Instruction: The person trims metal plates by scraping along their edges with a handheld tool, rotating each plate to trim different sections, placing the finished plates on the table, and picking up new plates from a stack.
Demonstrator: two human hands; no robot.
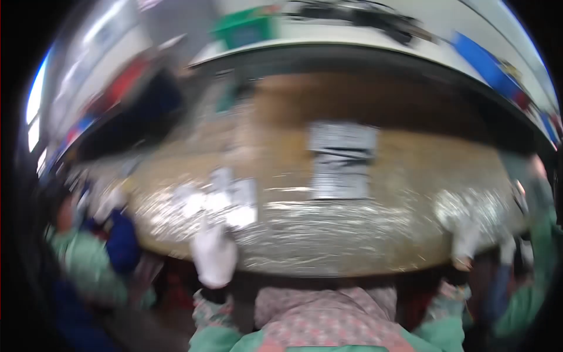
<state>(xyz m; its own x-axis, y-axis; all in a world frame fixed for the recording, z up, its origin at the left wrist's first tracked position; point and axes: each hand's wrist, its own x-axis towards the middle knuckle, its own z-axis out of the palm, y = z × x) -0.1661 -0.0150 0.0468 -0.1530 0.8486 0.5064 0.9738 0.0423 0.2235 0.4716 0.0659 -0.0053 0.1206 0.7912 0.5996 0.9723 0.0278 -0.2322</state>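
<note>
Motion blur softens the whole head view. My left hand (214, 255), in a white glove, rests at the near edge of the table with its fingers stretched forward toward shiny clear plastic packs (190, 202). Pale sheets or labels (241, 202) lie among those packs. My right hand (466, 242), also pale-gloved, is at the near right edge against a crumpled clear plastic pile (463, 208); its fingers are smeared. Between the hands, clear plastic film (328, 234) spreads across the table front. Two printed white sheets (343, 158) lie beyond it.
A brown tabletop (404, 164) curves across the view. Behind it, a white shelf (328, 36) bears a green bin (243, 28) and dark cables (375, 17). A blue bin (478, 56) is at right. Co-workers in green sit at left (88, 258) and right (528, 281).
</note>
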